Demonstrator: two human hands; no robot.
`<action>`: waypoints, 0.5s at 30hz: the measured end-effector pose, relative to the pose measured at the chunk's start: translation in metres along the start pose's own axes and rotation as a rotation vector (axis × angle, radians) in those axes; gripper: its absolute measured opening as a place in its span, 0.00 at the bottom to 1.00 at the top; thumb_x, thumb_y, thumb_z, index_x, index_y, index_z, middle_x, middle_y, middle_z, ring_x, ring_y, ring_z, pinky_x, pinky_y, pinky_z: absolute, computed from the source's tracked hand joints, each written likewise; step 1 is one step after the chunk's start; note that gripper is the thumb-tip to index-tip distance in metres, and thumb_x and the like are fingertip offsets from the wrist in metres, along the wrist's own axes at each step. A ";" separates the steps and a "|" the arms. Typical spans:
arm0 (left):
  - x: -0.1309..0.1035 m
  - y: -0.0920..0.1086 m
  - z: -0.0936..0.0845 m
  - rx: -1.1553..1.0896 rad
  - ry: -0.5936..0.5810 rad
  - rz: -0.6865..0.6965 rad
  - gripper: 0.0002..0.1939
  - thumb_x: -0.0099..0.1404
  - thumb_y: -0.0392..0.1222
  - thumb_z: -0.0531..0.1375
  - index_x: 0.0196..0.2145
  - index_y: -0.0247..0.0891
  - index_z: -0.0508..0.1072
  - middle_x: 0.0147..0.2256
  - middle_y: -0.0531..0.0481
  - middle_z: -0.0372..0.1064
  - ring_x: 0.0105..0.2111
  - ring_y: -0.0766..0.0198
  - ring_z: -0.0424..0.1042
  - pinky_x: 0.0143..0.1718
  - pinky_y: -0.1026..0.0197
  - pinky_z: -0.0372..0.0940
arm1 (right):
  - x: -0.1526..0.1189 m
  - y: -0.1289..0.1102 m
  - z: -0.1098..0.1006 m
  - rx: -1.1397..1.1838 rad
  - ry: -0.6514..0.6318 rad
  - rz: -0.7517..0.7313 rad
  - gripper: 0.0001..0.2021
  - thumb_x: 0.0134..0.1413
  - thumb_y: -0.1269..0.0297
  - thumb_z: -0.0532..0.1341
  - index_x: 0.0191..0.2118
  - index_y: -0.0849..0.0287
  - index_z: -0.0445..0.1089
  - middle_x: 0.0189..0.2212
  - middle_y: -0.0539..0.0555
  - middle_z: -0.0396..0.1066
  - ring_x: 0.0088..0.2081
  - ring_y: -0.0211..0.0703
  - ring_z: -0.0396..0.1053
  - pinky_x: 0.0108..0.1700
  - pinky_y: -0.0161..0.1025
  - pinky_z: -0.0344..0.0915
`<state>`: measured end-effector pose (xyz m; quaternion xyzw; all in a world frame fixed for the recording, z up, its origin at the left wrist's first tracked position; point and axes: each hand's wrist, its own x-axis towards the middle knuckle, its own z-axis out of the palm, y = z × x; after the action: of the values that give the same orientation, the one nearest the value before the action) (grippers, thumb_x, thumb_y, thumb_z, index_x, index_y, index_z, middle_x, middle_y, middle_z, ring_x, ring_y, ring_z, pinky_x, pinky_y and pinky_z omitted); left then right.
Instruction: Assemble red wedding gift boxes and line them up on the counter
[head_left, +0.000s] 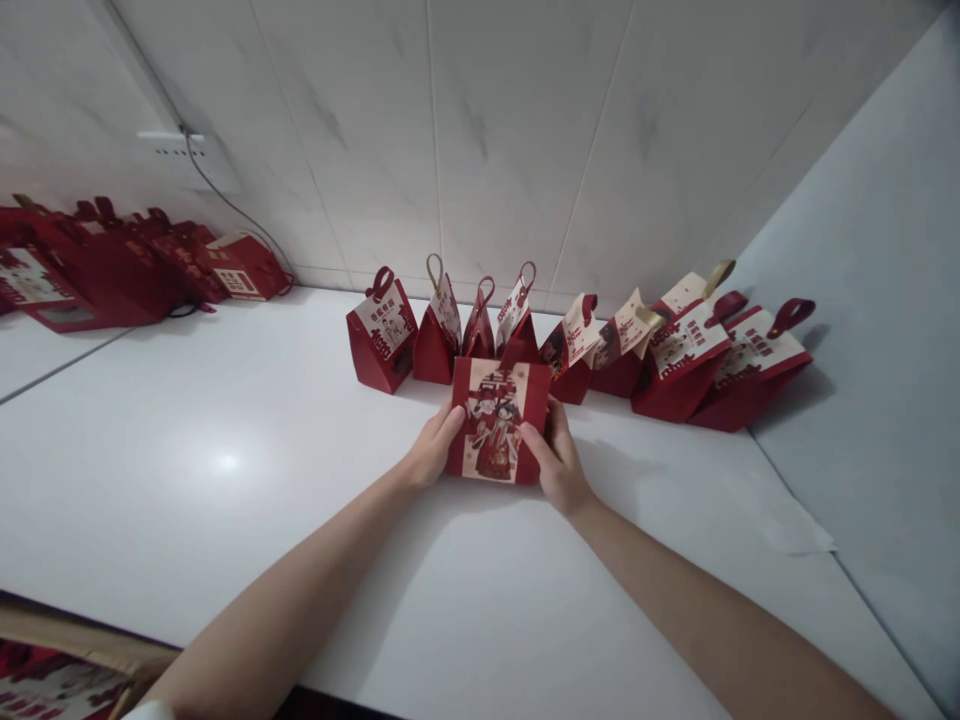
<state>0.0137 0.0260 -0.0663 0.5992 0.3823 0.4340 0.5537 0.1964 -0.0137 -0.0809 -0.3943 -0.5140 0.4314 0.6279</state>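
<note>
Between my two hands is a red gift box (pixel 495 430) with a cream panel that shows printed figures in traditional dress. My left hand (pixel 435 440) grips its left side, thumb on the front edge. On the right side my right hand (pixel 556 455) holds it, with the thumb pressed on the printed panel and the fingers behind. Just beyond the box, a row of small red and cream gift boxes with ribbon loops stands along the wall, among them one gift box (pixel 382 335) at the row's left end.
More red gift boxes (pixel 112 275) crowd the far left of the white table (pixel 187 420). A cable (pixel 225 195) hangs from a wall socket (pixel 187 160). At the lower left, a cardboard carton (pixel 82 635) holds red printed pieces. A pale panel (pixel 877 350) borders the right side.
</note>
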 end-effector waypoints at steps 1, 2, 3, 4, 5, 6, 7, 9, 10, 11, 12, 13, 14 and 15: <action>0.002 -0.001 0.001 -0.052 -0.012 -0.037 0.32 0.69 0.62 0.51 0.59 0.35 0.67 0.59 0.41 0.66 0.60 0.47 0.64 0.60 0.48 0.60 | 0.004 0.000 -0.002 0.043 0.009 0.036 0.24 0.62 0.55 0.59 0.60 0.53 0.56 0.57 0.57 0.67 0.57 0.48 0.66 0.59 0.47 0.64; 0.004 -0.001 0.001 -0.099 -0.025 -0.062 0.32 0.69 0.62 0.51 0.59 0.35 0.67 0.60 0.41 0.66 0.61 0.47 0.63 0.61 0.48 0.60 | 0.007 0.000 -0.004 0.082 0.016 0.074 0.25 0.61 0.55 0.59 0.61 0.53 0.55 0.58 0.58 0.67 0.57 0.48 0.67 0.59 0.48 0.65; 0.005 0.000 0.002 -0.136 -0.035 -0.080 0.32 0.69 0.61 0.51 0.59 0.35 0.67 0.60 0.41 0.65 0.61 0.48 0.63 0.62 0.48 0.59 | 0.010 -0.001 -0.006 0.111 0.022 0.107 0.26 0.61 0.55 0.59 0.62 0.53 0.54 0.58 0.58 0.67 0.57 0.48 0.67 0.58 0.48 0.66; 0.005 0.001 0.002 -0.162 -0.035 -0.093 0.31 0.69 0.61 0.52 0.59 0.35 0.67 0.60 0.41 0.65 0.61 0.48 0.63 0.62 0.48 0.59 | 0.011 -0.002 -0.007 0.129 0.022 0.130 0.27 0.61 0.55 0.58 0.63 0.53 0.53 0.59 0.58 0.66 0.57 0.48 0.67 0.58 0.49 0.66; 0.005 0.003 0.002 -0.179 -0.023 -0.104 0.31 0.68 0.60 0.53 0.59 0.35 0.67 0.60 0.41 0.66 0.61 0.48 0.63 0.62 0.48 0.59 | 0.013 -0.003 -0.008 0.139 0.018 0.145 0.29 0.61 0.55 0.58 0.64 0.53 0.52 0.60 0.58 0.66 0.58 0.49 0.67 0.59 0.50 0.65; 0.005 0.005 0.001 -0.193 -0.003 -0.118 0.31 0.68 0.60 0.55 0.58 0.35 0.68 0.59 0.40 0.67 0.60 0.47 0.64 0.61 0.48 0.60 | 0.013 -0.004 -0.009 0.145 0.012 0.150 0.30 0.61 0.55 0.58 0.66 0.52 0.51 0.61 0.58 0.64 0.59 0.49 0.66 0.59 0.50 0.65; 0.005 0.007 0.000 -0.207 0.011 -0.142 0.31 0.67 0.60 0.56 0.58 0.34 0.68 0.57 0.40 0.69 0.59 0.47 0.66 0.60 0.48 0.61 | 0.013 -0.005 -0.009 0.147 0.006 0.145 0.30 0.61 0.55 0.58 0.67 0.50 0.50 0.63 0.57 0.62 0.60 0.48 0.65 0.61 0.50 0.63; 0.004 0.013 -0.003 -0.242 0.000 -0.234 0.30 0.64 0.59 0.59 0.55 0.32 0.71 0.51 0.38 0.74 0.53 0.46 0.71 0.55 0.48 0.65 | 0.012 -0.005 -0.010 0.150 -0.009 0.122 0.28 0.61 0.56 0.58 0.66 0.49 0.55 0.66 0.53 0.58 0.63 0.47 0.61 0.63 0.49 0.59; 0.004 0.016 -0.005 -0.264 -0.026 -0.302 0.29 0.63 0.58 0.60 0.52 0.31 0.72 0.48 0.37 0.75 0.50 0.46 0.74 0.53 0.49 0.67 | 0.012 -0.005 -0.011 0.152 -0.016 0.114 0.25 0.61 0.56 0.57 0.63 0.50 0.60 0.66 0.52 0.58 0.64 0.47 0.60 0.64 0.48 0.58; 0.003 0.020 -0.007 -0.292 -0.057 -0.378 0.27 0.62 0.57 0.61 0.49 0.31 0.74 0.46 0.37 0.77 0.47 0.47 0.76 0.50 0.50 0.69 | 0.012 -0.005 -0.011 0.157 -0.023 0.119 0.21 0.62 0.56 0.56 0.59 0.51 0.65 0.64 0.52 0.61 0.63 0.47 0.61 0.63 0.47 0.59; 0.003 0.023 -0.009 -0.323 -0.088 -0.456 0.25 0.61 0.56 0.62 0.46 0.31 0.75 0.44 0.37 0.78 0.44 0.48 0.77 0.48 0.51 0.70 | 0.012 -0.005 -0.012 0.169 -0.035 0.140 0.19 0.62 0.55 0.55 0.56 0.52 0.69 0.62 0.53 0.65 0.62 0.49 0.63 0.62 0.47 0.61; 0.003 0.026 -0.011 -0.357 -0.124 -0.526 0.23 0.60 0.55 0.62 0.44 0.32 0.76 0.42 0.38 0.78 0.42 0.49 0.78 0.46 0.53 0.71 | 0.012 -0.005 -0.013 0.186 -0.053 0.180 0.18 0.61 0.55 0.55 0.52 0.53 0.72 0.58 0.53 0.69 0.58 0.50 0.67 0.58 0.48 0.64; 0.004 0.028 -0.013 -0.387 -0.170 -0.581 0.22 0.61 0.54 0.61 0.42 0.32 0.76 0.41 0.39 0.78 0.40 0.50 0.78 0.45 0.54 0.71 | 0.012 -0.004 -0.014 0.202 -0.077 0.229 0.17 0.60 0.54 0.55 0.49 0.53 0.73 0.53 0.54 0.73 0.54 0.52 0.71 0.54 0.48 0.68; 0.004 0.028 -0.015 -0.401 -0.229 -0.612 0.22 0.62 0.55 0.58 0.41 0.32 0.76 0.40 0.40 0.78 0.40 0.51 0.79 0.43 0.54 0.72 | 0.012 -0.004 -0.014 0.214 -0.101 0.274 0.17 0.58 0.53 0.57 0.47 0.54 0.74 0.49 0.54 0.76 0.50 0.52 0.73 0.49 0.47 0.70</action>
<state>-0.0003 0.0322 -0.0375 0.3817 0.3869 0.2451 0.8028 0.2121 -0.0040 -0.0757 -0.3694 -0.4375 0.5846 0.5748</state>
